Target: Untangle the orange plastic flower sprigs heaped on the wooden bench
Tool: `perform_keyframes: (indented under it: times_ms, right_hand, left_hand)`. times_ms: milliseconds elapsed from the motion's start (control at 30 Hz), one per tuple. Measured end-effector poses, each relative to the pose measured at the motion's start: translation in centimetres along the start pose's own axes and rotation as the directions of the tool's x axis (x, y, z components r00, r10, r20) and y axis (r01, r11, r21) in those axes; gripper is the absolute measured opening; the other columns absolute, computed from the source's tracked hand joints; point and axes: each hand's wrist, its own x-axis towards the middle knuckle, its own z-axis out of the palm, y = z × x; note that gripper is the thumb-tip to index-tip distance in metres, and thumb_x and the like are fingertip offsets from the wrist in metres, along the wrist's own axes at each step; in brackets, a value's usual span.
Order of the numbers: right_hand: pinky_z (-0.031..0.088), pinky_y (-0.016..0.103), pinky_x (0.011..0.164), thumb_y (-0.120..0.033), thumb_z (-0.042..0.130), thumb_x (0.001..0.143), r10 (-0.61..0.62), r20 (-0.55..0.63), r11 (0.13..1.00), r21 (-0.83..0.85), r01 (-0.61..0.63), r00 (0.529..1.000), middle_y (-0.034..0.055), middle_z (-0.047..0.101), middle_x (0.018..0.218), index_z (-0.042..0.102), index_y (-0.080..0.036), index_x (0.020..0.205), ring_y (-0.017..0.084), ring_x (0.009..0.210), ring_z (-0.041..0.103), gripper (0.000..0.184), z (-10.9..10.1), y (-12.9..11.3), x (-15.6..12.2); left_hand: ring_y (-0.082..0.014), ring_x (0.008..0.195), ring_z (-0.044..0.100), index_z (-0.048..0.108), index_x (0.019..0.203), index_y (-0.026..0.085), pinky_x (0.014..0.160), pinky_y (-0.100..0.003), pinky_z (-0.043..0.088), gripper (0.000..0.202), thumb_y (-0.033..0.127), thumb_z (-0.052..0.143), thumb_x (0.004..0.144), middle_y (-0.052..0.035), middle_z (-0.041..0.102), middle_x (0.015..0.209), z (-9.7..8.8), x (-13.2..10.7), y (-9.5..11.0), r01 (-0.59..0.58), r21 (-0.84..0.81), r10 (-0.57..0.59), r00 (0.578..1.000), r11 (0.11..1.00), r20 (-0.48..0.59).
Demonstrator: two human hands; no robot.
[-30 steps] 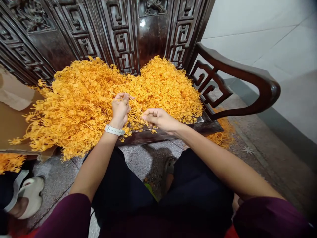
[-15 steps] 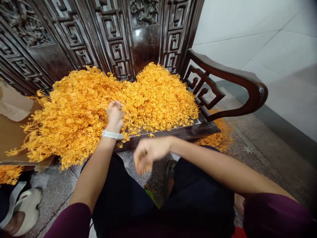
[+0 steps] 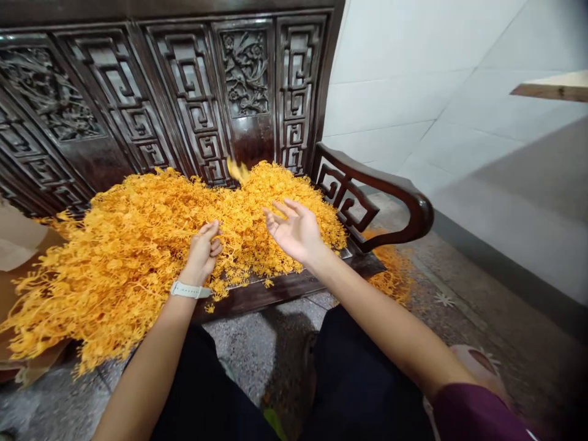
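A large heap of orange plastic flower pieces with thin branching stems (image 3: 133, 245) covers the seat of a dark carved wooden bench (image 3: 280, 290). My left hand (image 3: 204, 250), with a pale band at the wrist, is closed at the heap's front, thumb and forefinger together; whatever they pinch blends with the orange behind. Over the right-hand mound, my right hand (image 3: 296, 233) is open, palm up and fingers spread, holding nothing. Beyond its fingertips, a blurred orange-yellow piece (image 3: 237, 170) is in the air above the heap, before the bench back.
The bench's curved armrest (image 3: 399, 190) rises at the right. More orange pieces (image 3: 390, 269) lie on the stone floor beneath it. Brown cardboard (image 3: 22, 242) stands at the left edge. A wooden board edge (image 3: 555, 92) juts in at upper right.
My right hand has moved from above my knees up and forward over the heap and opened. A blurred piece now flies near the bench back. The view has tilted up.
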Motion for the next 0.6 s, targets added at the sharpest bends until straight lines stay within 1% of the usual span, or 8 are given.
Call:
perform_keyframes:
  times_ms: [33, 67, 100, 200, 333, 400, 500, 600]
  right_hand:
    - [0.051, 0.022, 0.060, -0.030, 0.057, 0.094, 0.029, -0.209, 0.999, -0.007, -0.031, 0.977, 0.0024, 0.059, 0.082, 0.053, -0.022, 0.084, 0.012, 0.067, 0.055, 0.014, -0.6, 0.5, 0.7]
    - [0.047, 0.021, 0.055, -0.025, 0.054, 0.094, 0.080, -0.319, 0.995, -0.024, -0.092, 0.944, 0.0018, 0.057, 0.080, 0.051, -0.022, 0.083, 0.011, 0.063, 0.050, 0.012, -1.0, 1.3, 1.2]
    - [0.043, 0.021, 0.051, -0.021, 0.055, 0.092, 0.131, -0.355, 0.987, -0.046, -0.157, 0.926, 0.0012, 0.055, 0.078, 0.050, -0.021, 0.083, 0.011, 0.059, 0.046, 0.010, -1.3, 2.4, 1.5]
    - [0.038, 0.022, 0.051, -0.022, 0.068, 0.087, 0.204, -0.293, 0.962, -0.115, -0.246, 0.934, 0.0015, 0.060, 0.080, 0.058, -0.020, 0.085, 0.013, 0.062, 0.048, 0.011, -1.1, 5.7, 1.2]
    - [0.045, 0.024, 0.065, -0.049, 0.075, 0.089, 0.151, -0.063, 0.905, -0.394, -0.163, 0.987, 0.0054, 0.070, 0.111, 0.069, -0.023, 0.101, 0.017, 0.091, 0.060, 0.030, -0.2, 8.0, -0.2]
    - [0.047, 0.025, 0.068, -0.051, 0.073, 0.091, 0.153, 0.032, 0.862, -0.492, -0.117, 0.988, 0.0059, 0.069, 0.122, 0.069, -0.025, 0.114, 0.018, 0.098, 0.061, 0.035, -0.1, 8.3, -0.8]
    - [0.045, 0.025, 0.064, -0.036, 0.076, 0.089, 0.154, -0.022, 0.843, -0.519, -0.143, 0.988, 0.0053, 0.071, 0.120, 0.067, -0.025, 0.117, 0.016, 0.087, 0.063, 0.031, -0.4, 8.2, -1.0]
    - [0.040, 0.025, 0.055, -0.031, 0.061, 0.100, 0.225, -0.100, 0.833, -0.496, -0.244, 0.969, 0.0074, 0.075, 0.106, 0.068, -0.021, 0.108, 0.012, 0.067, 0.058, 0.015, -0.5, 6.9, -0.7]
  left_hand:
    - [0.0020, 0.041, 0.029, 0.061, 0.090, 0.016, 0.035, -0.012, 0.019, 0.041, 0.035, 0.093, 0.073, 0.0054, 0.057, 0.077, 0.2, -0.1, -0.3, 0.013, 0.009, -0.013, 1.000, 1.000, 0.010]
    - [0.0020, 0.041, 0.029, 0.061, 0.090, 0.016, 0.036, -0.012, 0.019, 0.041, 0.035, 0.093, 0.072, 0.0054, 0.057, 0.077, 0.4, -0.2, -0.5, 0.025, 0.023, -0.025, 0.999, 0.999, 0.022]
    - [0.0019, 0.042, 0.030, 0.062, 0.090, 0.016, 0.036, -0.012, 0.019, 0.042, 0.035, 0.094, 0.071, 0.0052, 0.058, 0.078, 0.6, -0.4, -0.7, 0.035, 0.040, -0.037, 0.999, 0.999, 0.033]
    - [0.0001, 0.046, 0.038, 0.065, 0.090, 0.015, 0.040, -0.014, 0.025, 0.041, 0.034, 0.095, 0.069, 0.0028, 0.062, 0.081, 1.4, -1.0, -1.6, 0.079, 0.094, -0.087, 0.992, 0.992, 0.086]
    - [-0.0086, 0.068, 0.058, 0.070, 0.088, 0.015, 0.055, -0.020, 0.043, 0.039, 0.035, 0.096, 0.067, -0.0001, 0.066, 0.086, 2.6, -1.9, -3.0, 0.085, 0.119, -0.100, 0.987, 0.989, 0.122]
    - [-0.0124, 0.078, 0.062, 0.073, 0.088, 0.016, 0.063, -0.023, 0.046, 0.033, 0.034, 0.094, 0.070, -0.0025, 0.068, 0.090, 3.1, -2.2, -3.7, 0.077, 0.124, -0.094, 0.986, 0.989, 0.136]
    - [-0.0160, 0.089, 0.063, 0.075, 0.090, 0.017, 0.072, -0.026, 0.048, 0.020, 0.030, 0.087, 0.079, -0.0065, 0.070, 0.101, 3.4, -2.6, -3.9, 0.083, 0.116, -0.102, 0.980, 0.990, 0.172]
    - [-0.0177, 0.094, 0.064, 0.075, 0.090, 0.019, 0.072, -0.027, 0.050, 0.014, 0.028, 0.082, 0.084, -0.0082, 0.070, 0.109, 3.2, -2.9, -2.9, 0.087, 0.085, -0.101, 0.977, 0.993, 0.186]
